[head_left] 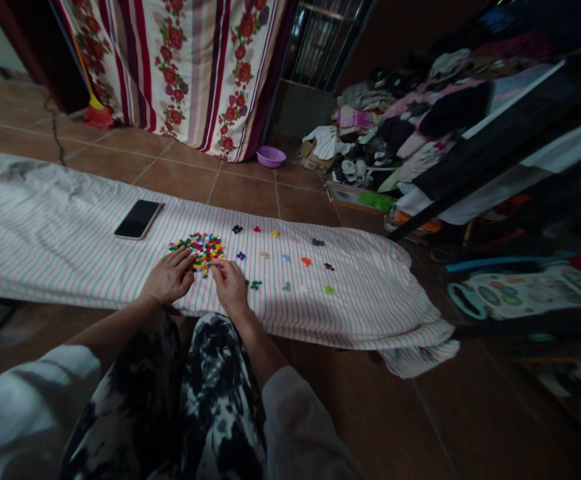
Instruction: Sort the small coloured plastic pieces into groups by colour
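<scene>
A mixed pile of tiny colored pieces (209,248) lies on a striped cloth (75,233). My left hand (169,277) rests palm down at the pile's left edge, fingers stretched out over some pieces. At the right edge, the thumb and forefinger of my right hand (230,285) are pinched together; anything between them is too small to make out. Small single-color groups sit to the right, among them black pieces (237,229), yellow pieces (275,233), orange pieces (306,262), dark green pieces (255,285) and lime green pieces (329,289).
A phone (139,219) lies on the cloth left of the pile. Beyond the cloth-covered surface, a purple basin (271,157) stands on the tiled floor near a floral curtain (173,67). Heaped clothes (370,120) and a dark frame (495,147) fill the right side.
</scene>
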A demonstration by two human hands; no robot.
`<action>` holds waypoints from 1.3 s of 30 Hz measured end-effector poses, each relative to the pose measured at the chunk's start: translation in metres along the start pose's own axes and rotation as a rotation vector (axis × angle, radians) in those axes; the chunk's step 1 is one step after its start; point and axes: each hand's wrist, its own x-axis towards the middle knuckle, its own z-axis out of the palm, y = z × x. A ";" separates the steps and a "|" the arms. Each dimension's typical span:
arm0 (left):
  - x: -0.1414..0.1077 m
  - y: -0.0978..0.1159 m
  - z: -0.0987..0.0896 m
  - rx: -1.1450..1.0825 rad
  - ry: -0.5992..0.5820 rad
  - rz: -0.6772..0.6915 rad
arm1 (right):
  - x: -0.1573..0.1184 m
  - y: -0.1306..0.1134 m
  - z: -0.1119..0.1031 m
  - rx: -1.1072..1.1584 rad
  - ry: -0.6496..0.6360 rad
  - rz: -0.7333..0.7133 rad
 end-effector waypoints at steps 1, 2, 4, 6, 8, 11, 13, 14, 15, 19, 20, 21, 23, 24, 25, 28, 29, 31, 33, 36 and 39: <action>0.000 0.000 0.000 0.001 0.003 0.003 | 0.000 0.001 -0.004 0.014 0.002 -0.004; 0.000 0.000 0.000 0.001 0.007 0.004 | 0.000 0.002 -0.008 0.024 0.006 -0.007; 0.000 -0.001 0.000 -0.001 0.010 0.004 | 0.001 0.005 -0.018 0.029 0.024 -0.005; -0.001 -0.001 0.001 -0.001 0.007 0.002 | 0.003 0.011 -0.031 0.010 0.049 0.004; -0.001 -0.002 0.001 0.005 -0.001 0.005 | 0.004 0.021 -0.046 -0.023 0.087 0.017; -0.001 -0.004 0.001 0.009 -0.008 0.016 | 0.005 0.043 -0.073 -0.065 0.160 0.028; -0.001 -0.004 0.001 0.004 -0.006 0.018 | 0.005 0.060 -0.094 -0.106 0.212 0.051; -0.001 -0.004 0.001 0.002 -0.003 0.016 | 0.005 0.069 -0.106 -0.141 0.253 0.075; -0.001 -0.003 0.001 0.001 -0.002 0.014 | 0.005 0.078 -0.117 -0.172 0.299 0.100; -0.001 -0.002 0.000 0.006 -0.015 -0.003 | 0.007 0.110 -0.163 -0.248 0.437 0.126; -0.001 -0.002 0.000 0.007 -0.020 -0.008 | 0.008 0.117 -0.174 -0.268 0.460 0.133; -0.001 -0.002 -0.001 0.008 -0.024 -0.010 | 0.009 0.125 -0.184 -0.292 0.482 0.148; -0.001 -0.002 -0.001 0.014 -0.029 -0.009 | 0.011 0.140 -0.203 -0.345 0.502 0.210; -0.001 -0.002 -0.001 0.018 -0.029 -0.007 | 0.012 0.147 -0.211 -0.369 0.502 0.252; -0.001 -0.002 -0.001 0.022 -0.029 -0.005 | 0.014 0.154 -0.218 -0.389 0.503 0.294; -0.001 -0.002 -0.001 0.027 -0.024 -0.004 | 0.018 0.172 -0.235 -0.428 0.475 0.399; -0.001 -0.002 -0.001 0.027 -0.024 -0.005 | 0.019 0.176 -0.239 -0.433 0.459 0.421; -0.001 -0.002 -0.001 0.025 -0.028 -0.006 | 0.022 0.183 -0.245 -0.436 0.425 0.453; -0.001 -0.003 -0.001 0.024 -0.033 -0.002 | 0.023 0.186 -0.248 -0.434 0.384 0.477; -0.001 -0.003 -0.001 0.026 -0.035 0.000 | 0.025 0.188 -0.248 -0.430 0.336 0.518; -0.001 -0.003 -0.001 0.028 -0.032 -0.002 | 0.026 0.190 -0.247 -0.395 0.339 0.534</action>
